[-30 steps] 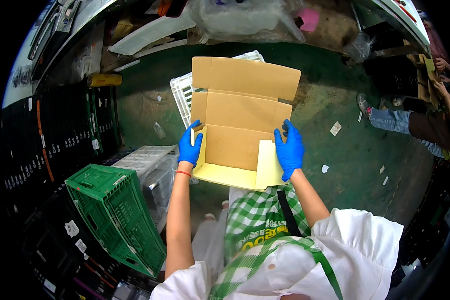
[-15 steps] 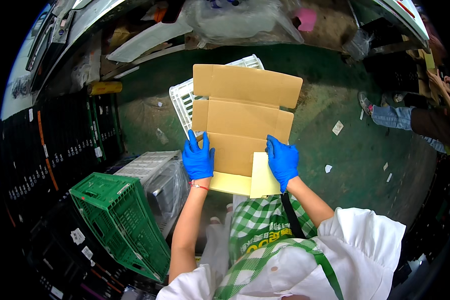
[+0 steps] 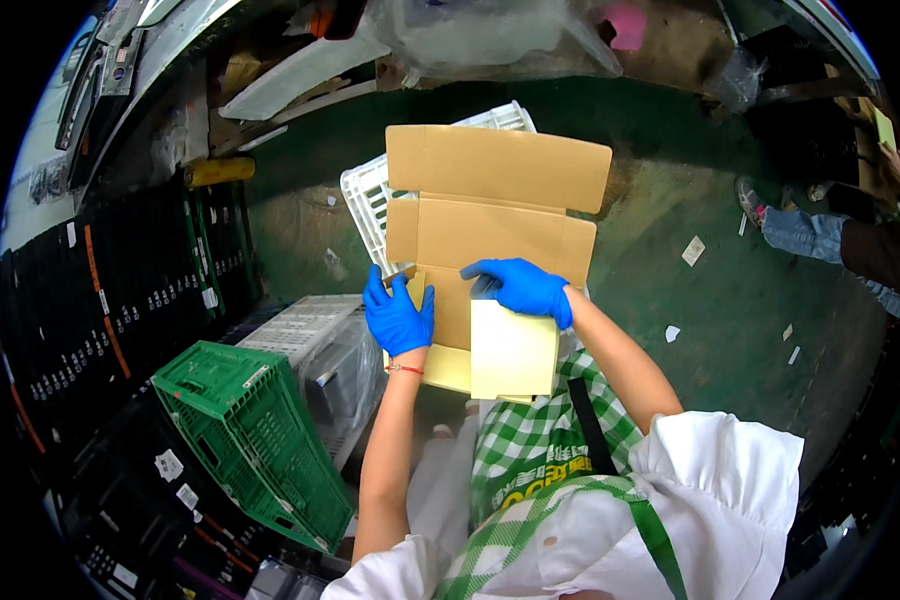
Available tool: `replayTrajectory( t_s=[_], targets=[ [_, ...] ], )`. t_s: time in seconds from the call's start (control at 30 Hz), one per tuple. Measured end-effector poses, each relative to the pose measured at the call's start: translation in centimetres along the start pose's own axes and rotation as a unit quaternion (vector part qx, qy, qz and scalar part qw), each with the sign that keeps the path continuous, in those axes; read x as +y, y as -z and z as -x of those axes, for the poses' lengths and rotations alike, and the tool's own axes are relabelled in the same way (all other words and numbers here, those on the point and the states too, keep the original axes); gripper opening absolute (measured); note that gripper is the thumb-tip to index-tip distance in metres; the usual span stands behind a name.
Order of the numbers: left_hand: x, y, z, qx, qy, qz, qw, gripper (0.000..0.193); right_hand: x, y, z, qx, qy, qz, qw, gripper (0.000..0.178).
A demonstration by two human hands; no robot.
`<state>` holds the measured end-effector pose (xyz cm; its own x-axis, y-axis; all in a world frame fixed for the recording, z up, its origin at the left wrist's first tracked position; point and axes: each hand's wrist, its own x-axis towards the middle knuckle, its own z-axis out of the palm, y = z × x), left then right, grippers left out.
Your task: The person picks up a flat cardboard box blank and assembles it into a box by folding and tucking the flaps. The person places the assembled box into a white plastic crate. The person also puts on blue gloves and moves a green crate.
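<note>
A partly folded cardboard box (image 3: 498, 170), brown inside with pale yellow outer faces, spreads open in front of me. My gloved left hand (image 3: 400, 320) grips its left side wall near the front, with a small flap raised by the fingers. Over the box's near brown panel, my gloved right hand (image 3: 522, 290) lies at the upper edge of a yellow panel (image 3: 513, 352). Its fingers stretch leftward, with fingertips blurred and thumb hidden. The two far panels with their side flaps extend away from me.
Behind the box, a white plastic crate (image 3: 368, 190) rests on the green floor (image 3: 660, 270). A green crate (image 3: 260, 440) stands at my left near stacked black crates (image 3: 100, 300). A person's leg (image 3: 810, 240) shows at the right. Paper scraps litter the floor.
My right hand has moved left from the box's right edge to over the near panel. The yellow panel below it now shows wider and farther left. My left hand stays at the left wall.
</note>
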<state>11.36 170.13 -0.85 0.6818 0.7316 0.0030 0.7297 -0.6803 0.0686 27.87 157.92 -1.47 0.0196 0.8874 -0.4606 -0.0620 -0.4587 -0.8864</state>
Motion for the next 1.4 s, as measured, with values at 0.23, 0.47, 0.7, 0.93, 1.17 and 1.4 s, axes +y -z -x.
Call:
replayTrajectory(
  t_s=[0.23, 0.47, 0.7, 0.93, 1.17, 1.4],
  targets=[
    [0.2, -0.4, 0.4, 0.012, -0.018, 0.009, 1.0, 0.036, 1.4, 0.2, 3.3, 0.114, -0.164, -0.229, 0.953, 0.041],
    [-0.3, -0.6, 0.3, 0.007, 0.004, 0.01, 1.0, 0.034, 2.5, 1.9, 3.3, 0.083, -0.036, 0.217, 0.972, 0.037],
    [0.3, -0.2, 0.3, 0.001, -0.002, 0.017, 1.0, 0.028, 0.4, 1.9, -8.8, 0.203, 0.172, 0.307, 0.914, 0.037],
    [0.6, -0.8, 1.2, 0.015, -0.003, 0.007, 1.0, 0.024, -2.9, 5.2, -15.1, 0.278, 0.035, 0.431, 0.858, 0.084],
    [0.9, -0.6, 1.4, 0.01, 0.005, 0.02, 1.0, 0.023, -5.1, 8.8, -13.9, 0.187, -0.108, 0.344, 0.914, 0.078],
    [1.6, -0.4, 2.5, 0.01, -0.013, 0.008, 1.0, 0.021, -7.5, 8.6, -7.0, 0.013, -0.017, 0.289, 0.957, 0.03]
  ],
)
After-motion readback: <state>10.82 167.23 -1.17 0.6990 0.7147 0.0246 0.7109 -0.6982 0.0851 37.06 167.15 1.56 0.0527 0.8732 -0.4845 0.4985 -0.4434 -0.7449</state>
